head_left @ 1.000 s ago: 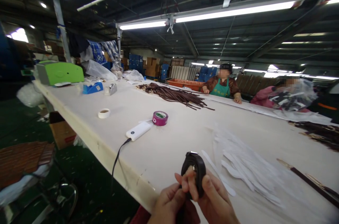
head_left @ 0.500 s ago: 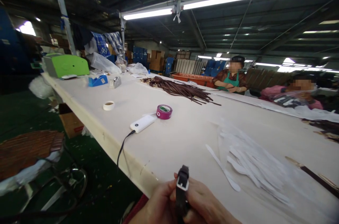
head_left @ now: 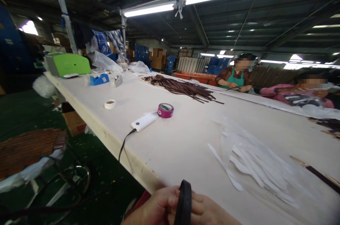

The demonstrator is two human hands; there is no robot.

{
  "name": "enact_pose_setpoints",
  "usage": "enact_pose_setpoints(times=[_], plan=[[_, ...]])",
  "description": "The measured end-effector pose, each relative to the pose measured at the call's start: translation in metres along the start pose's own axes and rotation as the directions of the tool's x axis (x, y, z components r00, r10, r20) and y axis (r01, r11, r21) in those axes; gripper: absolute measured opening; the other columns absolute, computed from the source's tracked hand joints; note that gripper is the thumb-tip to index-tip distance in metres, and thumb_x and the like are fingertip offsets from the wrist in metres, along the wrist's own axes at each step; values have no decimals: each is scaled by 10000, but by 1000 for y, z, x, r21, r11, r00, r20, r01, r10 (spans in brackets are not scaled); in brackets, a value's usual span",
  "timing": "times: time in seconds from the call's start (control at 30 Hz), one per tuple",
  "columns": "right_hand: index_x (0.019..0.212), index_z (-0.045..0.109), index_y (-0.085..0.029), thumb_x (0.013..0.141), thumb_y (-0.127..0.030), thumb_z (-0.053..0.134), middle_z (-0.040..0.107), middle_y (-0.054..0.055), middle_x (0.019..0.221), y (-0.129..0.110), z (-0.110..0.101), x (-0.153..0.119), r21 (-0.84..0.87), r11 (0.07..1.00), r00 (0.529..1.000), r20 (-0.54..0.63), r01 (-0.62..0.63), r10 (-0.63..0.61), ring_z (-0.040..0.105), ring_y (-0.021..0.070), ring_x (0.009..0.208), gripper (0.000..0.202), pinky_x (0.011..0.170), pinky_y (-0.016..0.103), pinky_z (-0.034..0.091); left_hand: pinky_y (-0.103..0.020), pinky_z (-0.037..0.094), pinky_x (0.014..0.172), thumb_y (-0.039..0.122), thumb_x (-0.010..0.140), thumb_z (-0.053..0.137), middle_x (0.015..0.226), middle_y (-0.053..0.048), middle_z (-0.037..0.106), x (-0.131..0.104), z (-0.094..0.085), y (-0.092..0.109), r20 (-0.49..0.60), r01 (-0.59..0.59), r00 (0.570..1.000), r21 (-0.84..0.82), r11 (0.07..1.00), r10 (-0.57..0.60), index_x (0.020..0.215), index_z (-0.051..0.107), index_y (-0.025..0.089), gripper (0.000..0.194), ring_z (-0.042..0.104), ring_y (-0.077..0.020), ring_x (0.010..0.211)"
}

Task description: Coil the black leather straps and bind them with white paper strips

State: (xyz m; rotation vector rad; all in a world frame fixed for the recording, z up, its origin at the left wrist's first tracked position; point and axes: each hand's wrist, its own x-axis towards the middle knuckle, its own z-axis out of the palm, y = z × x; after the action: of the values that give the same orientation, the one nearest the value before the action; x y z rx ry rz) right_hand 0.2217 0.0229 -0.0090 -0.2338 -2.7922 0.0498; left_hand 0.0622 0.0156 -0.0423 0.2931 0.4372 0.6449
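Observation:
A dark belt point(head_left: 185, 202) is held between my two hands at the bottom of the view, close to the table's near edge. My left hand point(head_left: 159, 205) grips it from the left, thumb and fingers closed against the strap. From the other side my right hand point(head_left: 205, 209) has its fingers curled at the belt. A bent stretch of strap stands up above the fingers; the buckle is not visible, and the lower part of the belt runs out of the frame. To the right lie white paper-like strips point(head_left: 260, 172) on clear plastic, with one loose strip point(head_left: 225, 168) beside them.
On the pale table point(head_left: 127, 90) lie a white power bank point(head_left: 145, 122) with a black cable, a purple tape roll point(head_left: 165, 110), a white tape roll point(head_left: 109, 104) and a pile of brown belts point(head_left: 183, 88). Two people sit across the table. A stool point(head_left: 29, 150) stands left.
The belt has turned in my hands: the silver buckle faced me before, and now a plain bent strap shows. My hands stay at nearly the same place.

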Motion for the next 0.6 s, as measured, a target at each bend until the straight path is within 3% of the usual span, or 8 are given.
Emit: enact_pose_setpoints(times=[0.1, 0.2, 0.3, 0.4, 0.5, 0.6], plan=[[1255, 505, -138, 996, -231, 434, 745, 56, 1089, 4, 3, -4, -130, 991, 999, 5, 32, -32, 544, 109, 1235, 285, 1136, 256, 353, -123, 298, 461, 230, 610, 746, 562, 62, 421, 2, 5, 3, -99, -55, 993, 107, 993, 66, 689, 535, 136, 244, 406, -33, 480], [1261, 522, -130, 990, -242, 450, 740, 54, 1112, 8, 8, -5, -202, 979, 1000, -22, 8, -13, 578, 116, 1200, 302, 1102, 238, 401, -127, 222, 413, 204, 565, 677, 560, 77, 393, 4, 7, 6, -160, -135, 971, 252, 958, 179, 728, 520, 155, 232, 351, -25, 450], [1257, 552, -177, 977, -258, 469, 694, 34, 1228, 12, 13, -7, -329, 944, 1000, -3, 13, -14, 567, 114, 1219, 303, 1105, 243, 407, -127, 192, 402, 208, 605, 592, 595, 73, 402, 7, 3, 9, -134, -206, 953, 374, 904, 272, 790, 512, 172, 205, 343, -27, 463], [1244, 581, -157, 966, -351, 489, 613, 48, 1347, 17, 20, -13, -472, 881, 999, -12, 33, -43, 439, 147, 1348, 351, 1144, 280, 365, -117, 200, 413, 230, 661, 573, 643, 74, 387, 9, -2, 12, -81, -235, 952, 419, 877, 294, 848, 499, 180, 208, 321, -19, 484], [1269, 571, -147, 950, -351, 518, 542, 54, 1418, 22, 30, -21, -496, 868, 1000, -16, 13, -24, 354, 174, 1404, 383, 1169, 332, 340, -120, 222, 415, 241, 680, 563, 641, 74, 395, 10, -3, 16, -68, -230, 954, 457, 859, 292, 878, 493, 182, 218, 331, -23, 485], [1281, 564, -148, 949, -322, 520, 570, 49, 1392, 25, 36, -26, -483, 876, 999, 37, 13, 6, 401, 199, 1378, 377, 1166, 375, 358, -124, 223, 409, 235, 679, 550, 609, 79, 404, 10, 2, 20, -70, -214, 955, 513, 831, 289, 883, 505, 179, 217, 338, -29, 475]])
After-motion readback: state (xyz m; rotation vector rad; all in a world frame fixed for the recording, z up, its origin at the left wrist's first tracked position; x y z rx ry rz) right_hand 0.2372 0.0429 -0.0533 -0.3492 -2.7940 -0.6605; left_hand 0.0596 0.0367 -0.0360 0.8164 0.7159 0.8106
